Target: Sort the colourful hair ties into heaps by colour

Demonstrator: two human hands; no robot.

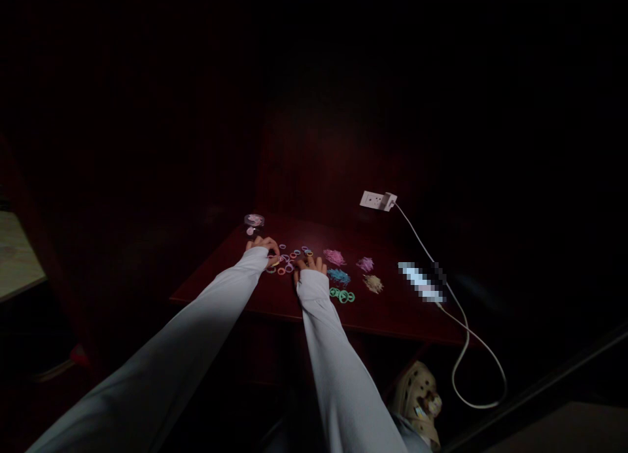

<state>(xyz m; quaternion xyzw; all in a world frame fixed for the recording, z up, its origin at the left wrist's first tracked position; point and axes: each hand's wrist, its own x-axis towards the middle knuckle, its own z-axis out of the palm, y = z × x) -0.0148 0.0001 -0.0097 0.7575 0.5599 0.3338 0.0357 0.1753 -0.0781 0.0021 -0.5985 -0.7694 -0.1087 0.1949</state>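
Several small coloured hair ties (288, 268) lie loosely scattered on a dark red table between and around my two hands. My left hand (263, 244) rests at the left side of this scatter, its fingers curved and thumb apart, touching or just over the ties nearest it. On the right side of the scatter, my right hand (313, 265) has its fingers spread and bent down towards the tabletop, close to a yellow tie. Beside it lie a pink pile (334, 257), a blue pile (338, 276) and a group of green hair ties (343, 296).
Farther right are a purple pile (366, 264) and a beige pile (373, 283). A round clear container (254, 220) stands at the back left. A blurred-out bright phone-like device (422, 282) is cabled (461, 309) to a wall socket (371, 200). A beige clog (417, 394) is below the table (383, 316).
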